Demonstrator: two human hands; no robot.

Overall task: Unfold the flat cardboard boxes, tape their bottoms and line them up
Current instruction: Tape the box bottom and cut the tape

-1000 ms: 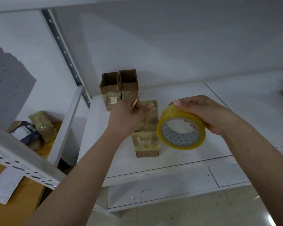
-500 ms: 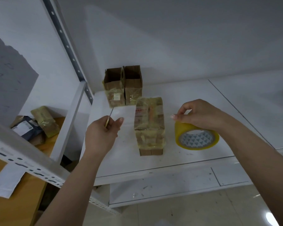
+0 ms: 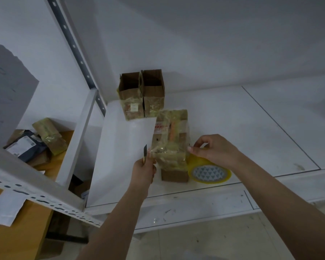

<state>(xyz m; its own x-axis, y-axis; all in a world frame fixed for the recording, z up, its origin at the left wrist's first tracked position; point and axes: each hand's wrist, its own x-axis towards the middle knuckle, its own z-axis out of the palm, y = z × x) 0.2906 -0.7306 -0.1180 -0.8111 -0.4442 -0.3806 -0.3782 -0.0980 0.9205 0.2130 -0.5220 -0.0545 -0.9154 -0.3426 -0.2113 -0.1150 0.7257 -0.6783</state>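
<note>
A small cardboard box (image 3: 170, 145) wrapped in yellowish tape lies on the white shelf (image 3: 233, 128) in front of me. My left hand (image 3: 144, 168) grips a small cutter (image 3: 144, 152), blade up, against the box's left edge. At the box's right edge my right hand (image 3: 215, 150) pinches the tape with thumb and forefinger. The yellow tape roll (image 3: 209, 172) lies flat on the shelf under that hand, touching the box. Two unfolded open boxes (image 3: 131, 97) (image 3: 153, 92) stand side by side at the back of the shelf.
A perforated metal upright (image 3: 77, 53) and a slanted beam (image 3: 36, 192) frame the shelf on the left. Beyond them a wooden table (image 3: 26, 231) holds wrapped parcels (image 3: 49, 136) and a white paper (image 3: 6, 209). The wall is close behind the boxes.
My right hand set the tape roll down on the shelf and moved to the box's right edge. My left hand swung left with the cutter, then came back to the box's left edge.
</note>
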